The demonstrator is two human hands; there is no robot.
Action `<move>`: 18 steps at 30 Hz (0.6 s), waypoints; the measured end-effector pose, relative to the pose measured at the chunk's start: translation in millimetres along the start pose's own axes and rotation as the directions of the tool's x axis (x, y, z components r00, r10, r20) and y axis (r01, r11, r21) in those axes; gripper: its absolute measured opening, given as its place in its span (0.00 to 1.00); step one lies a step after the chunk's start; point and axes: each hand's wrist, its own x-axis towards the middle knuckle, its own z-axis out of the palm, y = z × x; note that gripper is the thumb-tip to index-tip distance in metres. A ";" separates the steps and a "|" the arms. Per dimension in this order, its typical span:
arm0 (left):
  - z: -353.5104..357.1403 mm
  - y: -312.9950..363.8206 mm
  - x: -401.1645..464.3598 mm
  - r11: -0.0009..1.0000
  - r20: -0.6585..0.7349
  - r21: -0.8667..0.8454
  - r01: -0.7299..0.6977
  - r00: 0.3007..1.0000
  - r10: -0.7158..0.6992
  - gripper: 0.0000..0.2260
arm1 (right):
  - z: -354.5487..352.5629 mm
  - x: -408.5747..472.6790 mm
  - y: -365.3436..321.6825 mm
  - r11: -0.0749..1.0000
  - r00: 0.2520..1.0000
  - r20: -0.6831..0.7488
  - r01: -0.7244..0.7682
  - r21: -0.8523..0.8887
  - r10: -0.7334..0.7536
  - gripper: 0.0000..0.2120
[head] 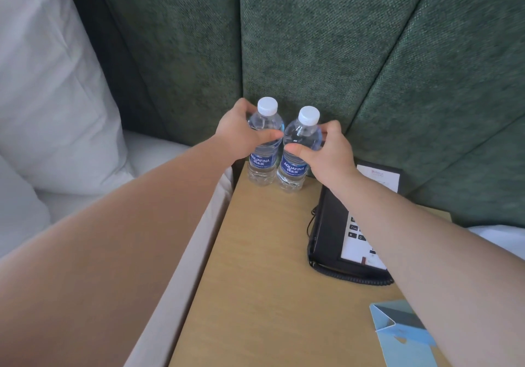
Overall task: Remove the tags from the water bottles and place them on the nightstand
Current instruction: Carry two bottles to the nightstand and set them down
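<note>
Two clear water bottles with white caps and blue labels stand side by side at the far left corner of the wooden nightstand (255, 267). My left hand (238, 133) grips the upper body of the left bottle (262, 159). My right hand (329, 153) grips the shoulder of the right bottle (295, 165), thumb in front. Both bottles are upright and their bases touch the nightstand. No tag shows on either neck. Blue paper cards (403, 335) lie at the near right of the nightstand, partly under my right forearm.
A black desk phone (332, 224) with a coiled cord sits on the right of the nightstand. A green upholstered headboard (312, 40) rises right behind the bottles. The bed with white pillows (48, 96) lies to the left.
</note>
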 end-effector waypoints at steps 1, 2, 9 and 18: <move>-0.1 -0.5 1.1 1.000 0.006 0.001 0.004 1.000 -0.004 0.26 | 0.9 -0.2 0.7 1.000 1.000 -0.003 0.003 -0.008 -0.003 0.27; 0.1 -0.9 1.7 1.000 0.008 0.001 0.005 1.000 -0.005 0.26 | 1.4 -0.7 1.2 1.000 1.000 -0.006 0.004 -0.016 -0.004 0.28; 5.8 -7.1 -1.6 0.999 -0.058 0.029 -0.019 0.998 0.021 0.27 | 2.7 -2.8 0.3 0.999 0.998 -0.029 -0.049 -0.021 0.048 0.28; -4.2 -2.4 -44.5 0.952 -0.063 0.306 0.021 0.998 -0.001 0.37 | -22.3 -31.4 -13.0 0.995 0.996 0.006 -0.092 -0.043 0.092 0.39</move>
